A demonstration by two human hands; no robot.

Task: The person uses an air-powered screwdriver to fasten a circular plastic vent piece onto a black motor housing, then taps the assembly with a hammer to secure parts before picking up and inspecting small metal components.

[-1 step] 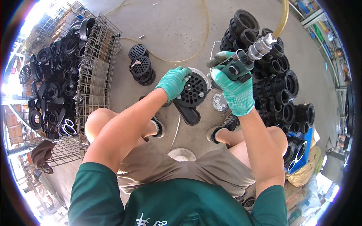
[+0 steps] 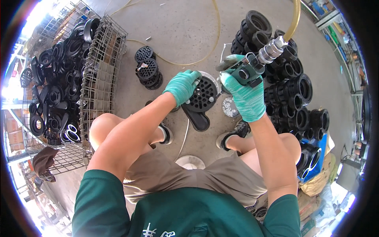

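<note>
My left hand, in a green-and-white knit glove, is closed over the left rim of a round black perforated cover. The cover sits on a black housing whose spout points toward me, with a light metal plate showing behind it. Bright bolt heads stand on the cover's edge. My right hand, gloved alike, grips a green-and-black air wrench. The tool's front end lies near the cover's right edge; its tip is partly hidden by my fingers. A metal coupling joins the wrench to a yellow air hose.
A round dish of small washers or nuts lies right of the cover. More perforated covers are stacked at left. A wire cage of black parts stands farther left; black ring-shaped housings are piled at right. Between my feet is a white disc.
My right hand and the air wrench have shifted very slightly, the hose coupling drifting a little to the left. The left hand and the cover stay in place.
</note>
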